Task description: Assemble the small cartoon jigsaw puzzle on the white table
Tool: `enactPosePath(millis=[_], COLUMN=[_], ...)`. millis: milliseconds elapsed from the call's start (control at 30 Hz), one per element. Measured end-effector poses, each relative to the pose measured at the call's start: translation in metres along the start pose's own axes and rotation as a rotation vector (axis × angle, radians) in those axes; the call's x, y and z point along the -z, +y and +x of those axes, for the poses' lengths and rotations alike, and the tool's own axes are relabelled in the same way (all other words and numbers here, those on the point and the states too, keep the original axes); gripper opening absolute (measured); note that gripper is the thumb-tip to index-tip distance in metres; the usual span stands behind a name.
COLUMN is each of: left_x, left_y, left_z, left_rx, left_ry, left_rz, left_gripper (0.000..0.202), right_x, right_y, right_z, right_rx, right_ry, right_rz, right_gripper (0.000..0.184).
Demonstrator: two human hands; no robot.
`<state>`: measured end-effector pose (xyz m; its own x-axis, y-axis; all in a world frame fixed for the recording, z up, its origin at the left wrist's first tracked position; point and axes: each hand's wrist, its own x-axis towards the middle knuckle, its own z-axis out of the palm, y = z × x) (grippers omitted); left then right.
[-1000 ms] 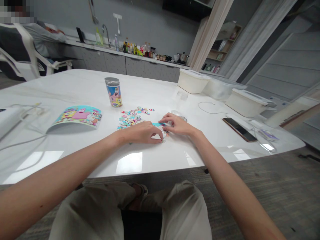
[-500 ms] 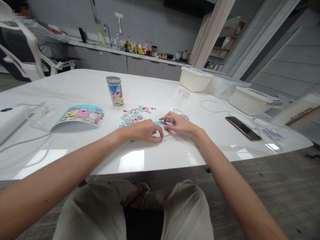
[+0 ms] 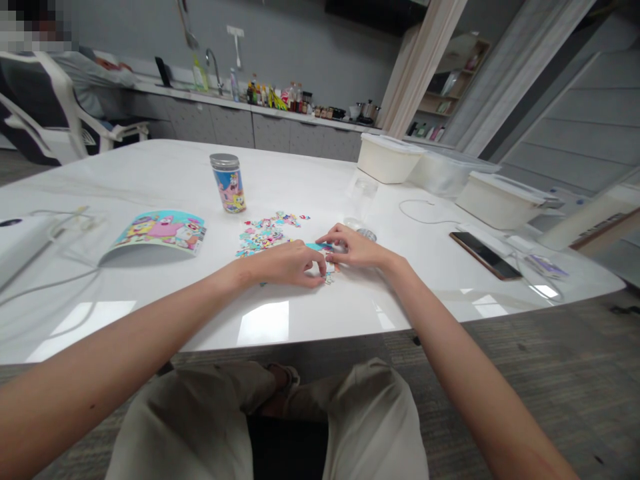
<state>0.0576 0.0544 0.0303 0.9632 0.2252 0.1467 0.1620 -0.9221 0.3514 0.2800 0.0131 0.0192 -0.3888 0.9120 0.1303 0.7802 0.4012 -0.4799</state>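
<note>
Small jigsaw pieces [image 3: 265,235] lie in a loose heap beyond my left hand. A joined section of jigsaw puzzle [image 3: 330,268] lies flat between my two hands, partly covered by the fingers. My left hand [image 3: 295,263] is curled, its thumb and forefinger closed on the section's near left edge. From the right, my right hand [image 3: 353,245] bends over the same section, forefinger at its far blue edge and thumb on its middle. Exactly which pieces the fingertips grip is hidden. A curved picture sheet [image 3: 163,232] with cartoon figures stands to the left.
A cartoon-printed tin [image 3: 229,185] with a metal lid stands behind the heap. A clear jar [image 3: 365,192] and a silver lid [image 3: 367,235] are beyond my right hand. At right lie a phone [image 3: 485,255], cables and lidded boxes [image 3: 390,160]. A person sits at far left.
The view has shifted slightly. Both hands keep nearly the same place on the puzzle section, with only small finger movement.
</note>
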Motion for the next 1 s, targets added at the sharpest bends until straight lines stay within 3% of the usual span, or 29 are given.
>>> enactPosePath(millis=[400, 1000], left_x=[0.0061, -0.0017], left_y=[-0.0007, 0.0017], left_z=[-0.0035, 0.0001], left_rx=[0.002, -0.003], left_ry=[-0.036, 0.006], left_rz=[-0.010, 0.016], left_gripper=[0.020, 0.020], right_x=[-0.0003, -0.0014], right_y=[0.0007, 0.0030], right_z=[0.0008, 0.0009], right_rx=[0.022, 0.004], right_ry=[0.000, 0.008], right_rz=[-0.018, 0.008], right_gripper=[0.041, 0.039])
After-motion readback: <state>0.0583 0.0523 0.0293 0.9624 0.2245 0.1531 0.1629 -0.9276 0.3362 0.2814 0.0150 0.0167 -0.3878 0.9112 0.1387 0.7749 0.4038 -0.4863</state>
